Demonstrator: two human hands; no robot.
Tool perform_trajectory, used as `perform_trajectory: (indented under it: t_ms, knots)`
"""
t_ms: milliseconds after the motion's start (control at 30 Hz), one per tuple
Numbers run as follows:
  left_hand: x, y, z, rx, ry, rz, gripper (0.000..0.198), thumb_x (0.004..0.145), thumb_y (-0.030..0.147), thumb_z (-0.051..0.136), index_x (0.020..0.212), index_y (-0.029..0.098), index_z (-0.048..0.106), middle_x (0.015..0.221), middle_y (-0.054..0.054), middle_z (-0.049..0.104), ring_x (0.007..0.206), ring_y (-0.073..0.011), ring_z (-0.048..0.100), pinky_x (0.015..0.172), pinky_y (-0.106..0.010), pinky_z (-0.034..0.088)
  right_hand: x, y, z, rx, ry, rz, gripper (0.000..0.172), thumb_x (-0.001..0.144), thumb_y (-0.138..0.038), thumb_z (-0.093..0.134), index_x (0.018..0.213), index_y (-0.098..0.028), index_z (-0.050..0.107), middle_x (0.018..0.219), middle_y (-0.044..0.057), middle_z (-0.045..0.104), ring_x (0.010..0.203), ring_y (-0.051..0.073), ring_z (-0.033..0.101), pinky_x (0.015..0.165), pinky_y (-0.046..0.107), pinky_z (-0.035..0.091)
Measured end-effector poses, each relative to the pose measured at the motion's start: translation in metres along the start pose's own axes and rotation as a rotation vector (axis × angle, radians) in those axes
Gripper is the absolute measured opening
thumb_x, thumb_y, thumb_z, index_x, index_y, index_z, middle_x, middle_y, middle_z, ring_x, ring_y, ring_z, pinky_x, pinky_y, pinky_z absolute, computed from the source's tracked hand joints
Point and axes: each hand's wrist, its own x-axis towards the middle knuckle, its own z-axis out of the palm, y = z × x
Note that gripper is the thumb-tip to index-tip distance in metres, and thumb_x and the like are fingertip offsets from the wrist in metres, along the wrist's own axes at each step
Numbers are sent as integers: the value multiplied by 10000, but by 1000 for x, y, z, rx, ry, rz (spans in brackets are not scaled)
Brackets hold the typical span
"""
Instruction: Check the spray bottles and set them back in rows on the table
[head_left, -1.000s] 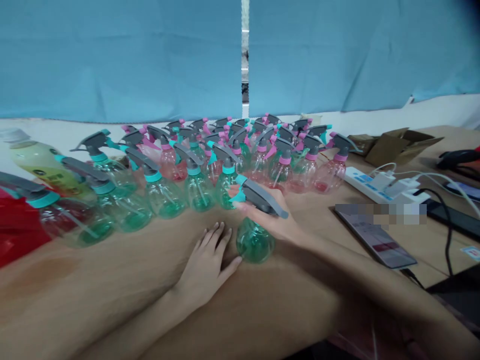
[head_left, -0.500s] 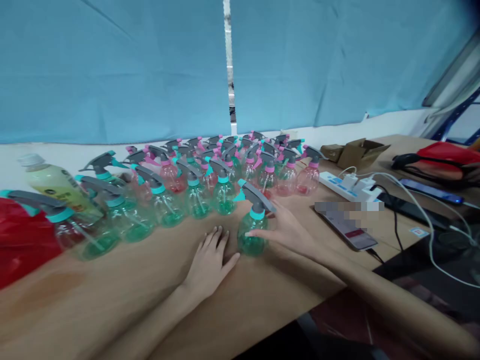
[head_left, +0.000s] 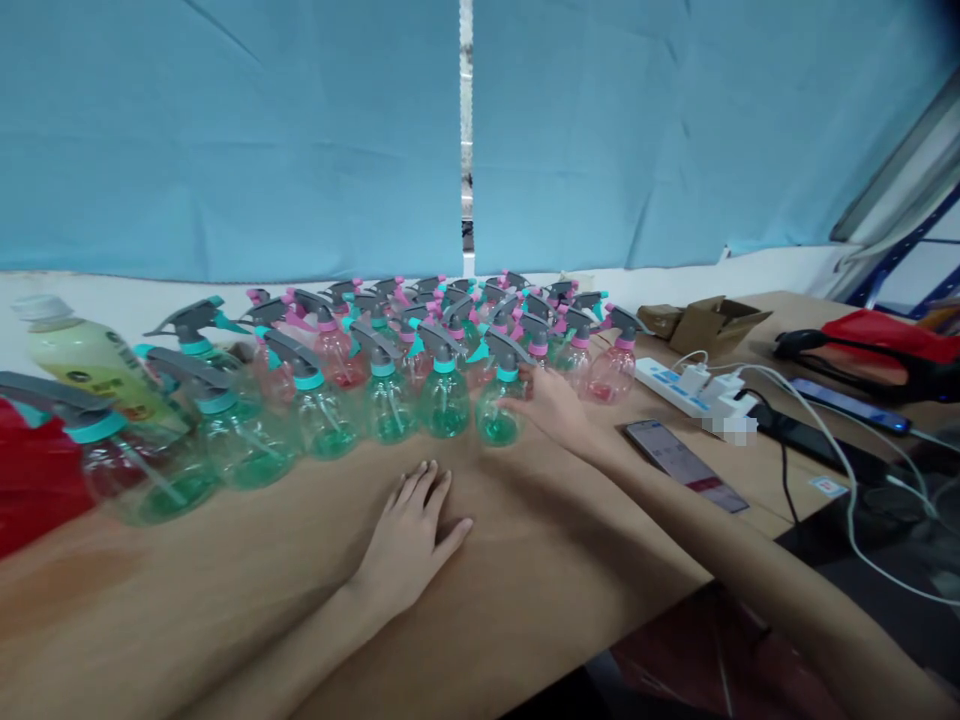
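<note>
My right hand (head_left: 553,405) is closed around the right side of a green spray bottle (head_left: 498,424), which has a teal collar and a grey trigger head. That bottle stands upright at the right end of the front row, beside another green spray bottle (head_left: 448,405). Part of my right fingers is hidden behind it. My left hand (head_left: 409,535) lies flat on the wooden table (head_left: 480,620), fingers stretched and holding nothing. More green spray bottles (head_left: 330,425) stand to the left, with pink spray bottles (head_left: 609,372) behind and to the right.
A large bottle with a yellow-green label (head_left: 97,365) and a red bag (head_left: 37,490) are at the left. On the right lie a phone (head_left: 686,465), a white power strip (head_left: 667,385) with cables, and an open cardboard box (head_left: 716,328). A blue curtain (head_left: 300,130) hangs behind.
My right hand has moved the green spray bottle away from me, to the right end of the front row. My left hand stays flat on the table.
</note>
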Motion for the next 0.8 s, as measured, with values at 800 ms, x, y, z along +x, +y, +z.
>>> perform_trajectory:
  t_ms: [800]
  knots:
    - [12,16,-20,-461,25,-150,332,977,366,332,1130,223,589,1154,-49,651,1056,-208,617,908,-390,513,-38,-39,-24,127,11,-182,255,909,-377,513,975,-171,646,952,86,689,863,222,638,717,324,471]
